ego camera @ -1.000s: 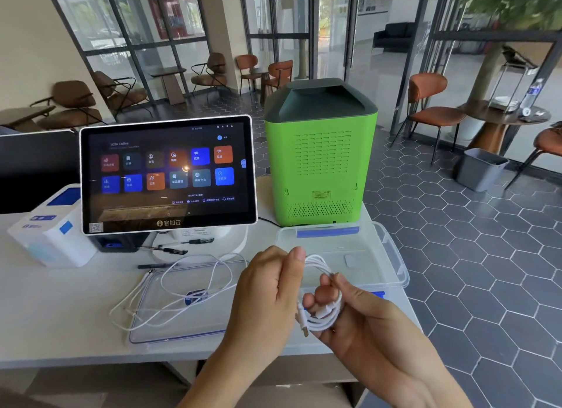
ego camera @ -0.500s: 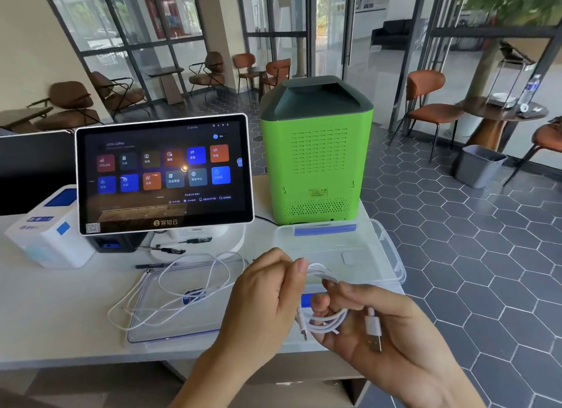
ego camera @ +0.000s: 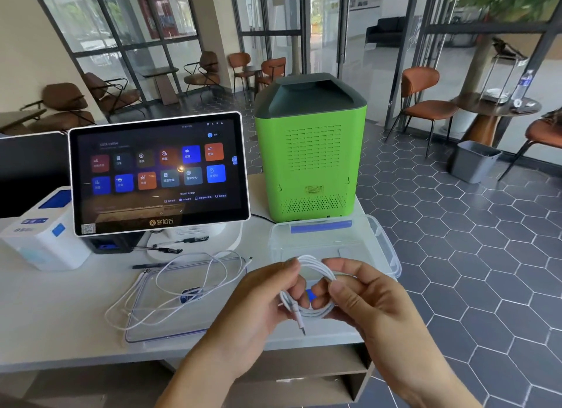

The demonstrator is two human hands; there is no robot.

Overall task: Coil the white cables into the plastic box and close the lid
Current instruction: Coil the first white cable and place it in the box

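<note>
Nearest, in mid-air above the front edge of the pale grey table (ego camera: 45,325): a white cable wound into a small round coil (ego camera: 310,289), pinched on its left side by the left hand (ego camera: 258,310) and gripped on its right by the curled fingers of the right hand (ego camera: 365,298), one slim plug end dangling below. So far one cable coiled, judging by this, but not yet in the box. Just behind the hands, the clear rectangular plastic box with blue clips (ego camera: 380,240), open and seemingly empty. To the left, flat on the table, the clear lid (ego camera: 170,331), with a second white cable (ego camera: 182,283) sprawled loose across it, uncoiled. Left to do: stowing this coil, winding the other, closing the lid. Farther back, a touchscreen terminal (ego camera: 158,173) and a tall green appliance (ego camera: 310,152).
</note>
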